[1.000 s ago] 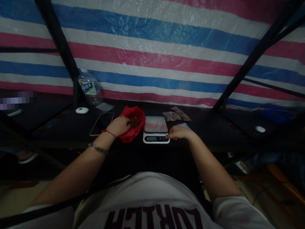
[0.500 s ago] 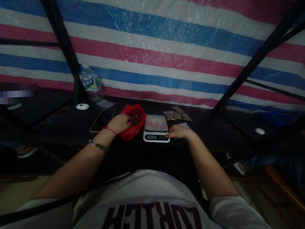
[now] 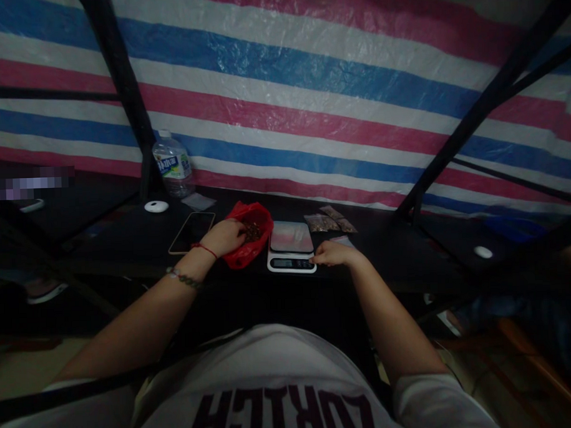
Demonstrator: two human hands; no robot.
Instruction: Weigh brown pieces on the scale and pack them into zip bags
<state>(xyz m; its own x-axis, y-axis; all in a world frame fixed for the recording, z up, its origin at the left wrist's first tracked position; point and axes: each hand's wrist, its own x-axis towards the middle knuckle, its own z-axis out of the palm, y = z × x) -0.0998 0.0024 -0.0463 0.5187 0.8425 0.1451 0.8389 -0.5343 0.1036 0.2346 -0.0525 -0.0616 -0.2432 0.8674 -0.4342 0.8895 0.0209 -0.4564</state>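
Observation:
My left hand point(image 3: 227, 236) reaches over the near-left rim of a red plastic bag point(image 3: 244, 256). Its fingers are bent down into the opening, where small brown pieces point(image 3: 254, 230) lie; whatever the fingertips pinch is hidden. Just right of the bag stands a white digital kitchen scale point(image 3: 271, 266) with a pale, shiny plate point(image 3: 290, 237). My right hand point(image 3: 332, 253) touches the right end of the scale's button panel with an outstretched finger and holds nothing. Behind that hand lie several small clear packets point(image 3: 324, 222) of brown bits, and a flat clear bag point(image 3: 342, 241) partly covered by it.
A phone point(image 3: 191, 233) lies left of the red bag. Behind it are a flat clear bag point(image 3: 198, 201), a white rounded object point(image 3: 156, 206) and a plastic bottle point(image 3: 174, 167). Black frame posts point(image 3: 134, 113) rise at both sides before a striped plastic sheet point(image 3: 286, 108).
The view has tilted slightly, so the table sits a little lower in the picture. Both hands stay at the red bag and the scale, with only slight shifts.

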